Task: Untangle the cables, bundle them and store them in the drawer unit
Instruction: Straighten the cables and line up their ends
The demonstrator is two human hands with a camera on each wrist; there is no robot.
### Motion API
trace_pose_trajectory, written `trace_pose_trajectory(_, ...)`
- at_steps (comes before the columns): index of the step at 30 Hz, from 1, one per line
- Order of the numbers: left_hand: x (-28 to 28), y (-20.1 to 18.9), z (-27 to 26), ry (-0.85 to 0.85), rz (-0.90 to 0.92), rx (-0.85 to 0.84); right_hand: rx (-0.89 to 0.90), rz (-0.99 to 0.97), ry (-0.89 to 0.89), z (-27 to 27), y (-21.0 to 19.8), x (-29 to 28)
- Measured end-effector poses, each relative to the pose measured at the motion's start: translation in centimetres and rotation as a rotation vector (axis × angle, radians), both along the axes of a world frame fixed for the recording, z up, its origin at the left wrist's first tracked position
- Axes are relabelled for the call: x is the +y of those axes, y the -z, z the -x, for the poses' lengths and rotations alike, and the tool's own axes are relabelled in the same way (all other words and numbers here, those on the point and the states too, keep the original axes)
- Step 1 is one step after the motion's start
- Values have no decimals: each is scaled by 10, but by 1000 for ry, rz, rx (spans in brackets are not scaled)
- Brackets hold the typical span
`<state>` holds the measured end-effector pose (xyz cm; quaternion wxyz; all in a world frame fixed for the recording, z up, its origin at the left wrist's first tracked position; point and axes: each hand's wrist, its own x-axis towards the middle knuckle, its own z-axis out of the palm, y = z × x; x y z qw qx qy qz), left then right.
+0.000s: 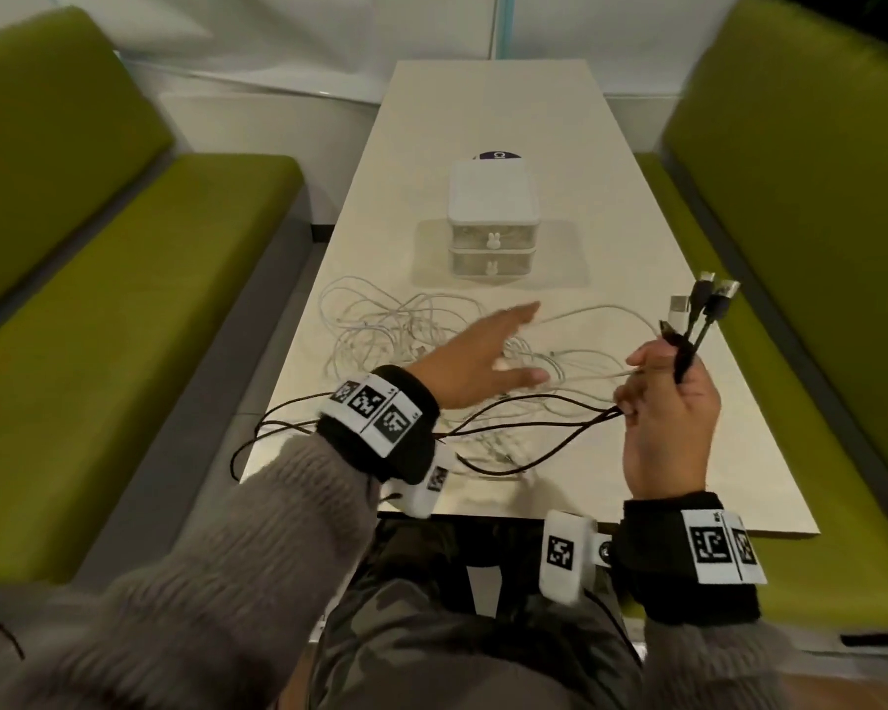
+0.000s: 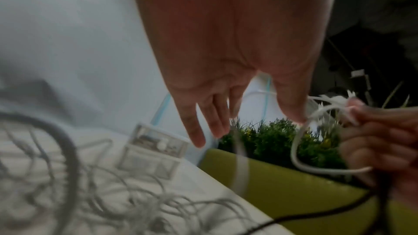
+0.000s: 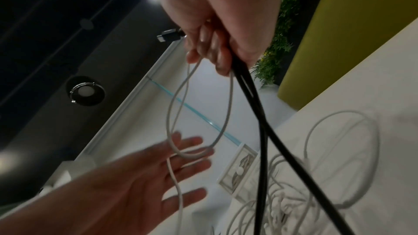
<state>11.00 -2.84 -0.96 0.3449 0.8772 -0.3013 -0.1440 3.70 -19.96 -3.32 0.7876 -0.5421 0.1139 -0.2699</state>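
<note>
A tangle of white cables [image 1: 396, 325] lies on the cream table [image 1: 611, 197] in front of a small white two-drawer unit [image 1: 493, 217], both drawers closed. My right hand [image 1: 667, 397] is raised at the right and grips black cables [image 1: 534, 407] together with white cable strands [image 3: 178, 113]; the black plugs [image 1: 708, 299] stick up past its fingers. The black cables trail left across the table's near corner. My left hand [image 1: 483, 361] hovers flat over the tangle, fingers straight, holding nothing; a white loop [image 3: 192, 153] hangs in front of its fingers in the right wrist view.
Green benches [image 1: 98, 299] flank the table on both sides [image 1: 816, 222]. A dark round sticker [image 1: 498, 155] lies behind the drawer unit. The table's far half is bare surface. My lap sits under the near edge.
</note>
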Motion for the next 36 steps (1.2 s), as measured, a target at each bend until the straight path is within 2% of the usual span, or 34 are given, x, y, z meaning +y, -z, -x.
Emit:
trace_pose_trajectory(2, -7, 3, 5, 86, 56, 91, 22, -8, 41, 0, 0, -1)
trace_pose_trajectory(5, -1, 9, 9, 121, 255, 272, 69, -62, 137, 1, 0, -6)
trace_pose_trajectory(8, 7, 13, 11, 37, 362, 358, 76, -99, 208, 1, 1, -4)
trace_pose_trajectory(11, 30, 21, 0, -105, 275, 201, 64, -146, 299, 2, -1, -15)
trace_pose_trajectory(15, 62, 32, -16, -101, -23, 36, 11, -165, 372, 5, -1, -33)
trace_pose_trajectory(19, 67, 29, -30, -283, -65, -139, -21, -128, 380, 3, -4, -32)
trace_pose_trajectory(21, 57, 21, -36, -404, 66, -148, -26, -123, 393, 2, -7, -29)
trace_pose_trajectory(24, 36, -9, -42, -498, 491, -15, -31, -91, 392, 3, -10, -23)
trace_pose_trajectory(26, 24, -39, -43, -487, 771, 50, -32, -66, 379, 2, -11, -19)
trace_pose_trajectory(28, 15, -67, -40, -430, 888, 0, -14, -72, 344, 2, -12, -14)
trace_pose_trajectory(31, 7, -80, -27, -259, 765, -177, -13, -69, 241, 1, -16, -4)
trace_pose_trajectory(33, 2, -71, -11, -168, 611, -171, -2, -58, 119, 0, -15, 4)
trace_pose_trajectory(36, -7, -42, 12, -119, 335, -195, 22, -21, -93, -2, -11, 19)
